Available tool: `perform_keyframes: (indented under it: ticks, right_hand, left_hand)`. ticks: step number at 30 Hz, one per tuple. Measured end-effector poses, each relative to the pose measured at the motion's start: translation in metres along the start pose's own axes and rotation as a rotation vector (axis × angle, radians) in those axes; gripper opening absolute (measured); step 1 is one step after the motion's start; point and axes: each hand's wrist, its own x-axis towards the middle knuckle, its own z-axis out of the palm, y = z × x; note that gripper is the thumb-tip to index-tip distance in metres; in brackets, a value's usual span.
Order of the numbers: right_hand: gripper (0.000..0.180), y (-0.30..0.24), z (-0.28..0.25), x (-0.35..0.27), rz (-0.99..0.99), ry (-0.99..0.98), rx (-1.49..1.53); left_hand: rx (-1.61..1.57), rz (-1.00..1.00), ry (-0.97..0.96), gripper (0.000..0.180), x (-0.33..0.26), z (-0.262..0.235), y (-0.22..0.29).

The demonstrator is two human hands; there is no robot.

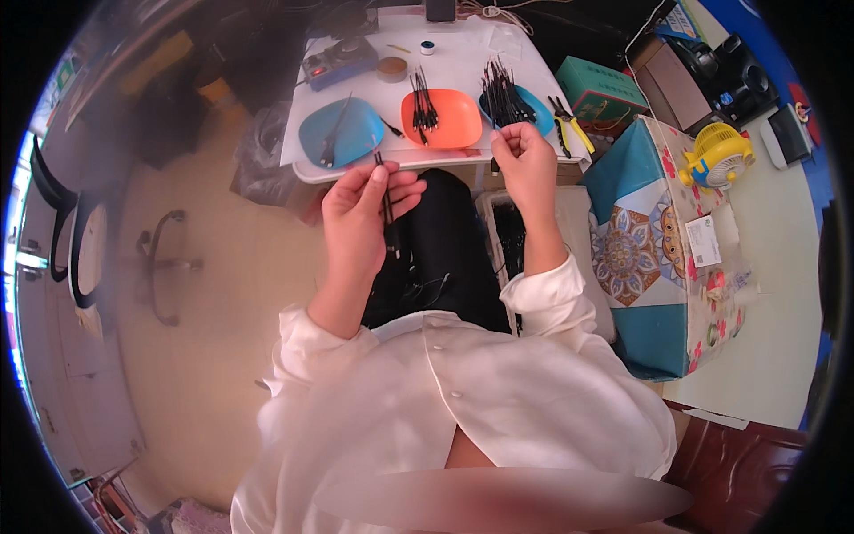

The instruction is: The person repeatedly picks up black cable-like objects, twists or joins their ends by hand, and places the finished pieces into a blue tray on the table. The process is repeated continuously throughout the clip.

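Observation:
Near the table's front edge my left hand [363,200] is closed on short black cables [388,214], whose thin ends stick up past the thumb and whose plugs hang below. My right hand [527,165] pinches thumb and forefinger together by the right blue plate [544,114]; what lies between them is too small to make out. That plate holds a thick bunch of black cables [509,96]. An orange plate [458,116] in the middle carries several black cables [424,111]. On the left blue plate [360,125] lies a cable [331,138]. Another black cable [391,128] rests between the plates.
Yellow-handled pliers [576,132] lie at the table's right edge. Behind the plates stand a grey box with knobs [340,64], a round tin [391,68] and a small spool [428,48]. A green carton [600,89] and a yellow fan [717,156] are at right. More black cables [509,231] lie beside my leg.

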Motion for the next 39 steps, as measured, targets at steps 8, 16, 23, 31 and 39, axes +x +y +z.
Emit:
perform_keyframes:
  ticks: [8,16,23,31,39]
  right_hand:
    - [0.011,-0.079,0.026,-0.099,-0.14,-0.235,0.212]
    - [0.012,-0.083,0.034,-0.125,-0.143,-0.437,0.254]
    - [0.013,-0.092,0.006,-0.091,-0.09,-0.592,0.629]
    - [0.008,-0.092,0.014,-0.086,-0.05,-0.589,0.565]
    - [0.009,-0.08,0.028,-0.1,-0.086,-0.388,0.492]
  left_hand:
    - [-0.051,0.172,0.002,0.019,-0.034,0.011,0.007]
    - [0.025,0.248,-0.055,0.017,-0.063,0.005,0.008]
    - [0.165,0.211,-0.139,0.017,-0.078,-0.001,0.012]
    - [0.242,0.186,-0.161,0.015,-0.078,-0.003,0.01]
    - [0.256,0.191,-0.095,0.013,-0.073,-0.004,0.004]
